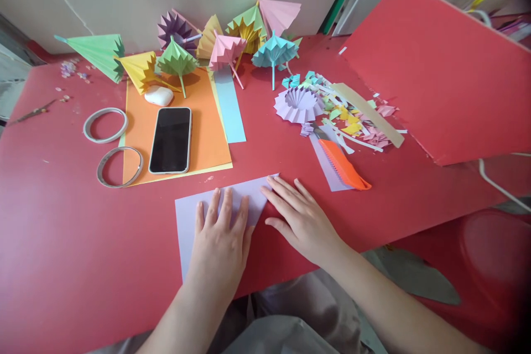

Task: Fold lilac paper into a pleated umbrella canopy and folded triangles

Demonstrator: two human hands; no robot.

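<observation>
A sheet of lilac paper [188, 218] lies on the red table in front of me, its right side running at a slant as if folded over. My left hand [222, 238] rests flat on the sheet with its fingers spread. At the sheet's upper right corner, the fingertips of my right hand [301, 218] touch the paper, the fingers stretched out and the palm over the table. Part of the paper is hidden under the left hand. To the right sits an orange cutter [343, 165] on a narrow lilac strip [334, 177].
Several folded paper umbrellas [227, 50] stand along the back wall. A phone [170, 140] and a white case [159, 95] lie on orange paper [211, 146], beside two tape rolls [105, 125]. Paper scraps [352, 121] are heaped at right, near a large red board [440, 77].
</observation>
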